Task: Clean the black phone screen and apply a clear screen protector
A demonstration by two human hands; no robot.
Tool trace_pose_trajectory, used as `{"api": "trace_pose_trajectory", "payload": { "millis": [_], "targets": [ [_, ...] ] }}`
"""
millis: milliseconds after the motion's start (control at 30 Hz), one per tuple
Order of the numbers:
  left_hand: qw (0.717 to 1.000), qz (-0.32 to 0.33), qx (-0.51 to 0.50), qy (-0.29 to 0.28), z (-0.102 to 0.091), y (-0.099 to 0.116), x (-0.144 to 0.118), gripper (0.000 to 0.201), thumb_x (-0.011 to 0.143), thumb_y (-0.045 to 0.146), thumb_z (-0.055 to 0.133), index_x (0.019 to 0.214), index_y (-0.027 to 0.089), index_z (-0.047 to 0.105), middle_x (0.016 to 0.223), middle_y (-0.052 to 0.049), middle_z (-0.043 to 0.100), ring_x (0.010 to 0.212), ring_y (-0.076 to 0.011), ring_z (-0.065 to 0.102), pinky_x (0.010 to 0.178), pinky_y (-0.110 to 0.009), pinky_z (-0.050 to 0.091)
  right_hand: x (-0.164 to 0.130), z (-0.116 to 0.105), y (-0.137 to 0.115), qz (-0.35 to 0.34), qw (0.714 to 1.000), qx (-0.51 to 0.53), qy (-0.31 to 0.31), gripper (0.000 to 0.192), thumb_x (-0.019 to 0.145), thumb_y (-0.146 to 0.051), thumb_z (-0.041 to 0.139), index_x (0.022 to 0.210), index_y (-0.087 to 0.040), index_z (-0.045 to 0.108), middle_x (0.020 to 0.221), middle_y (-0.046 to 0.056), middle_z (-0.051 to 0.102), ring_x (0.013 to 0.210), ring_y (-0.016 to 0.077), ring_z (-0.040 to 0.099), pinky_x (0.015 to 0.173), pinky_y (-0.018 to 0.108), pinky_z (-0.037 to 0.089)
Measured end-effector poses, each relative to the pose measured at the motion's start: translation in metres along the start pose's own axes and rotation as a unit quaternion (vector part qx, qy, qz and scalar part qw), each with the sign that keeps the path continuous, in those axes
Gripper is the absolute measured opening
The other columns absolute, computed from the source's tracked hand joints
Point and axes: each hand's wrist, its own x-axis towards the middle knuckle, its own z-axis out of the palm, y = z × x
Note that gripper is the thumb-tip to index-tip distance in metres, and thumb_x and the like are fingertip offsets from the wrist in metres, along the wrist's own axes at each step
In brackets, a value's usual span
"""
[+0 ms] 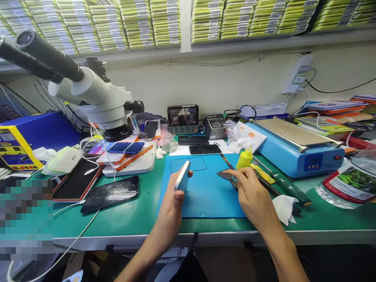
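My left hand (173,199) holds a silver-edged phone (182,176) on its side, edge up, above the blue work mat (202,196). My right hand (249,192) rests on the mat's right part, its fingertips touching a thin dark triangular pick (225,175) that lies flat there. A small brush-like tool (225,159) and a yellow squeeze bottle (245,157) sit just beyond the fingers. A yellow-handled and a green-handled screwdriver (282,186) lie to the right of that hand.
A stereo microscope (94,94) stands at the back left over several stacked phones (125,150). A dark tablet (110,192) and cables lie at the left. A blue heating plate machine (296,147) sits at the right, a white tissue (283,207) near the front edge.
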Motion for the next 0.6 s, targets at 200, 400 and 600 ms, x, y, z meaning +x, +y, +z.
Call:
{"api": "trace_pose_trajectory", "payload": {
  "millis": [200,400,600],
  "targets": [
    [0.999,0.013,-0.001,-0.031,0.001,0.006,-0.004,0.083,0.101,0.084,0.031,0.16,0.03,0.053,0.162,-0.012,0.054,0.147,-0.0354,0.053,0.128,-0.05,0.039,0.004,-0.002,0.002,-0.01,0.998,0.055,0.023,0.047,0.098,-0.013,0.04,0.126,-0.03,0.074,0.111,0.007,0.065,0.099,0.0234,0.069,0.087,0.037,0.058],
    [0.999,0.022,0.013,-0.034,0.0,0.01,-0.007,0.086,0.1,0.086,0.028,0.162,0.03,0.053,0.16,-0.012,0.056,0.145,-0.0362,0.054,0.124,-0.05,0.044,0.004,-0.006,-0.017,0.007,0.99,0.123,0.07,0.022,0.101,-0.03,0.067,0.123,-0.031,0.072,0.106,0.005,0.066,0.098,0.0241,0.069,0.094,0.042,0.059],
    [0.998,-0.03,-0.052,0.012,-0.002,-0.004,-0.01,0.087,0.1,0.087,0.027,0.157,0.029,0.056,0.163,-0.011,0.054,0.147,-0.0354,0.055,0.125,-0.049,0.045,0.004,0.01,-0.048,0.092,0.914,0.37,0.137,0.024,0.11,-0.039,0.058,0.114,-0.028,0.078,0.095,0.004,0.074,0.082,0.0189,0.07,0.067,0.032,0.058]
  ]
}}
